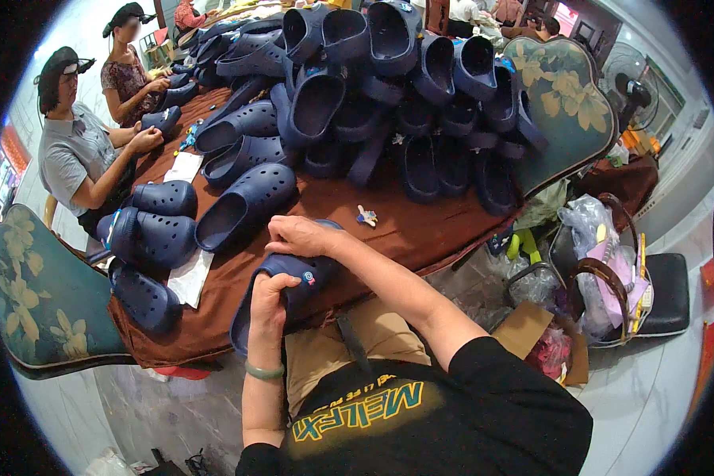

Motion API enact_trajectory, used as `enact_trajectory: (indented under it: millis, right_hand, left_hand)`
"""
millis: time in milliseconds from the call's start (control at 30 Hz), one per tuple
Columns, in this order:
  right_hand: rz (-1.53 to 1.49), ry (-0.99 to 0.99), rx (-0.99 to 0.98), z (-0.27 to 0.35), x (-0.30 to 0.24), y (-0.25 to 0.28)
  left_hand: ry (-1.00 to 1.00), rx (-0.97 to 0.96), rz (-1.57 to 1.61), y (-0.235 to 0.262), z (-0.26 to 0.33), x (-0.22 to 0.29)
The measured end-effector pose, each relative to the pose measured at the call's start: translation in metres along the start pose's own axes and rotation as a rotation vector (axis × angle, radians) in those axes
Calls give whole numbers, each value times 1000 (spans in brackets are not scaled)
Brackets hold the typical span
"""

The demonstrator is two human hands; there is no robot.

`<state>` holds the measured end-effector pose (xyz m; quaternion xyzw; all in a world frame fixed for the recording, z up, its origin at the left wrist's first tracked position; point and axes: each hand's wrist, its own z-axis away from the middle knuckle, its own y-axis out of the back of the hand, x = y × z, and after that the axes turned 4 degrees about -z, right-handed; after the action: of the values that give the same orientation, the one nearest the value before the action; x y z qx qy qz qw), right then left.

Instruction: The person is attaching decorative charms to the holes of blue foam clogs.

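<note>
My left hand point(270, 297) grips a dark blue perforated clog point(293, 287) at the near table edge, thumb on its top. My right hand point(300, 236) presses down on the clog's far end, fingers curled over it. A small coloured charm point(309, 278) sits on the clog's upper. A green bangle is on my left wrist. A loose little charm point(366, 216) lies on the brown tablecloth point(420, 230) just beyond my right hand.
A big heap of dark blue clogs point(389, 87) fills the table's far side; several more point(242, 202) lie at the left with white paper sheets point(189, 278). Two people point(79, 151) work clogs at the far left. Floral chairs point(44, 301) flank the table; bags and a basket point(603, 270) stand right.
</note>
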<state>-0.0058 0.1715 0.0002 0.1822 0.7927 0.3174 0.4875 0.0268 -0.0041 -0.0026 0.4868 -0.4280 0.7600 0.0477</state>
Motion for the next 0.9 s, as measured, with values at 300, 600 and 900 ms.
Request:
enact_trajectory:
  millis: [300,600,900]
  right_hand:
    - [85,17,79,2,-6,-5]
    - [144,37,138,4,-8,-6]
    - [49,-20,211,6,-6,-10]
  left_hand:
    - [-24,10,12,8,-5,-6]
    - [-35,29,-33,6,-4,-6]
    - [-54,61,-13,5,2,-6]
